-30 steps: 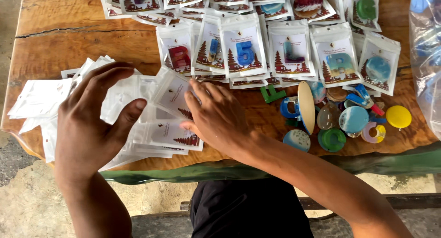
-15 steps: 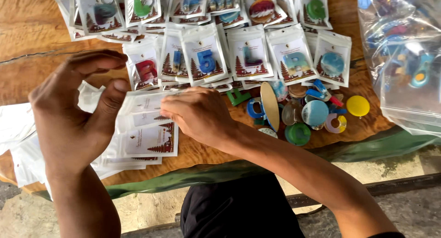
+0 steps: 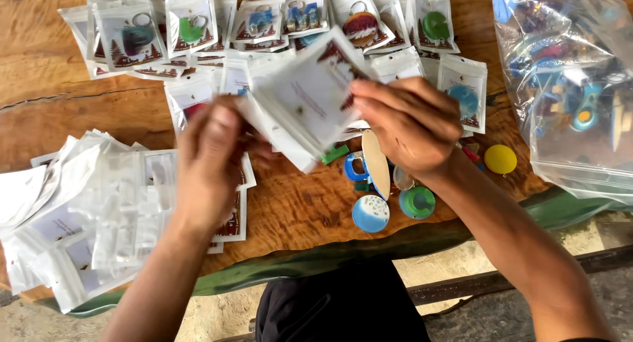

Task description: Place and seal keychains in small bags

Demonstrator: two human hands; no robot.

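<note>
Both my hands hold a small stack of empty white pouches (image 3: 306, 101) above the wooden table (image 3: 59, 58). My left hand (image 3: 214, 160) grips the stack's left edge and my right hand (image 3: 412, 121) pinches its right side. The pouches are tilted, plain side towards me. Below my right hand lie loose colourful keychains (image 3: 392, 197), among them a blue round one and a green round one. A yellow round piece (image 3: 500, 159) sits to their right.
Rows of filled pouches with keychains (image 3: 191, 29) cover the far part of the table. A heap of empty white pouches (image 3: 79, 217) lies at the left. A clear plastic bag of keychains (image 3: 573, 85) sits at the right edge. A green strip (image 3: 369, 246) runs along the near edge.
My hands have lifted a stack of pouches off the left heap and brought it up over the table's middle. The view has shifted left and down.
</note>
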